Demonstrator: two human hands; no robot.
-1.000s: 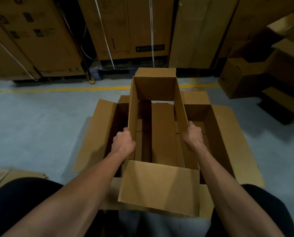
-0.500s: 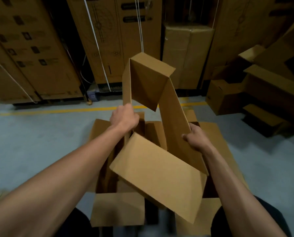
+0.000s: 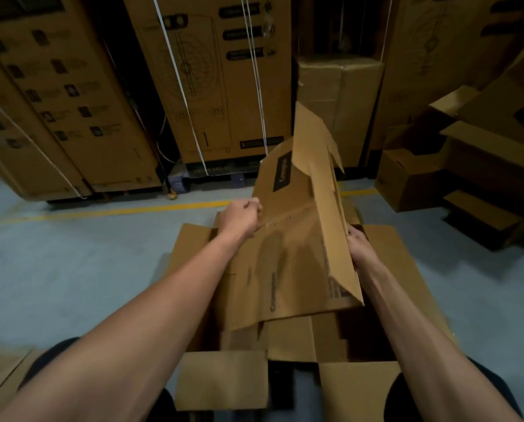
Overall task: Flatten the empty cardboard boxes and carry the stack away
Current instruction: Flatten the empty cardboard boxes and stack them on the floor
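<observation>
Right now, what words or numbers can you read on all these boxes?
Black label on the half-flattened brown cardboard box held in both hands: blurred, unreadable.
Printing down that box's side: blurred, unreadable.
Dark strip low on the tall strapped brown carton behind: seems to begin "3"; the rest too small.
Small picture labels on the tall left carton: too small.

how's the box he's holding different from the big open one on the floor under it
The held box is nearly folded flat and tilted up off the floor between the left hand and right hand; the big open box sits on the floor, its walls up and its flaps spread. The held box shows black printing on its outer face; no print is visible on the open one. The open box is wider. Both are plain brown cardboard.
</observation>
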